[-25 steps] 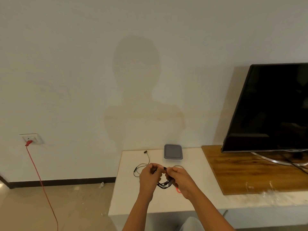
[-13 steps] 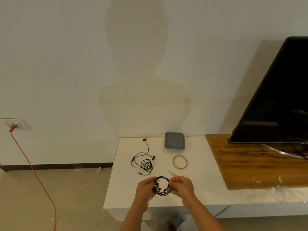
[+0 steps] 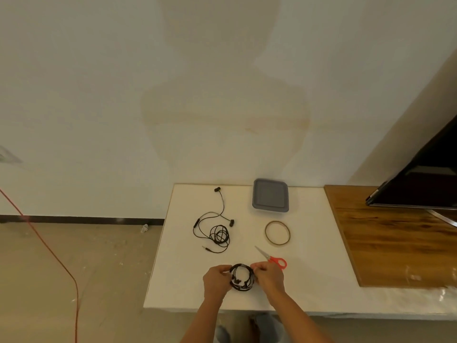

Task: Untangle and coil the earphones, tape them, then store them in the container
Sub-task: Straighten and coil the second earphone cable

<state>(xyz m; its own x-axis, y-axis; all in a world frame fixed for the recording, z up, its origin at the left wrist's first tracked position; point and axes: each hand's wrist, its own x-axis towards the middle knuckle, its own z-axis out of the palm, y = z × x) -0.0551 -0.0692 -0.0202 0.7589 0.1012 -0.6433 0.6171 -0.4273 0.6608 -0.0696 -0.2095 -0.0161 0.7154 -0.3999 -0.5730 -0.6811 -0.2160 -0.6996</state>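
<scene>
- Head view, the hands: a coiled pair of earphones (image 3: 242, 278) is held over the near part of the white tabletop (image 3: 316, 268). It is pinched on one side by the left hand (image 3: 215, 282) and on the other by the right hand (image 3: 269, 277). Both grips are clenched on the cord, and the coil lies between them.
- Head view, the deciding relation: the grey container (image 3: 270, 196) is set at the far edge, ahead and slightly right of the coil, so the right hand is judged the nearer. The coil is a ring with no long axis. Whether it is taped cannot be told.
- Head view, in between: a tape roll (image 3: 277, 232) and red-handled scissors (image 3: 272, 257) are laid between the hands and the container. The scissors are just beside the right hand.
- Head view, the rest: a second, tangled set of earphones (image 3: 217, 231) is left of the roll. A wooden board (image 3: 395, 238) and a dark screen (image 3: 425, 184) are seen at the right, and a red cable (image 3: 49, 248) on the floor.
</scene>
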